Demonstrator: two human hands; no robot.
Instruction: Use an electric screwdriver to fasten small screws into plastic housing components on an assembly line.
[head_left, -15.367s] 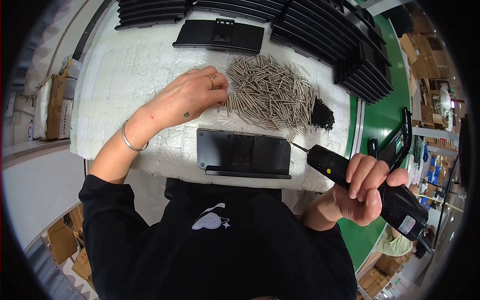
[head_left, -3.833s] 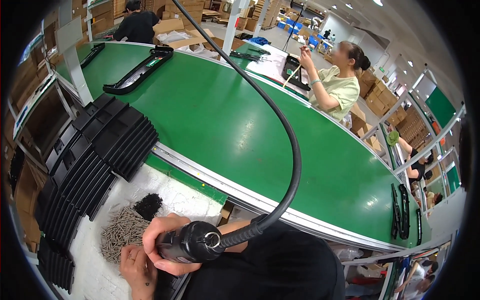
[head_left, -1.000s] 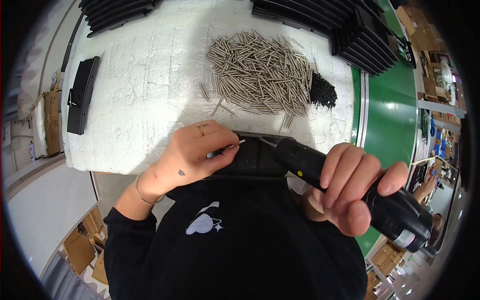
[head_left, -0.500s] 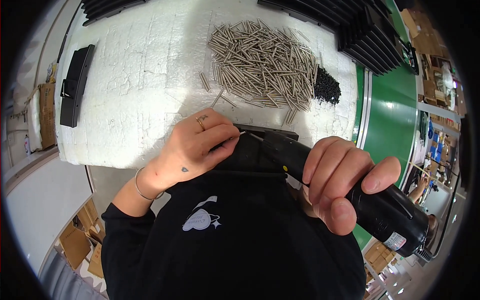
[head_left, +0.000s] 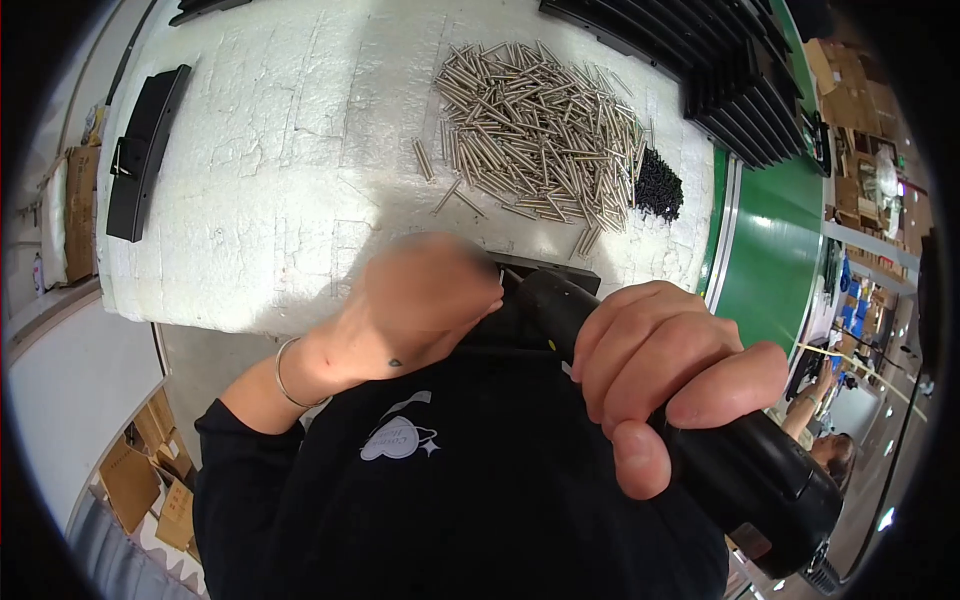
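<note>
White worktable (head_left: pixel 250 200), green conveyor belt (head_left: pixel 770 260) at right, cardboard boxes (head_left: pixel 140 480) on floor

Bright, even overhead light glares off the white table (head_left: pixel 250 180) above the grip, the left hand (head_left: pixel 425 300) is smeared by motion blur while the right hand (head_left: pixel 665 365) and black tool (head_left: pixel 745 470) stay fairly sharp, and fisheye bending darkens into a black rim at the edges.

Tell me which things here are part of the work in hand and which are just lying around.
In use:
- left hand, at the black part on the table edge
- right hand, gripping the black power screwdriver

Lying about:
- heap of metal pins
- small pile of black screws
- stacked black parts
- lone black part, far left
- green conveyor belt
</note>
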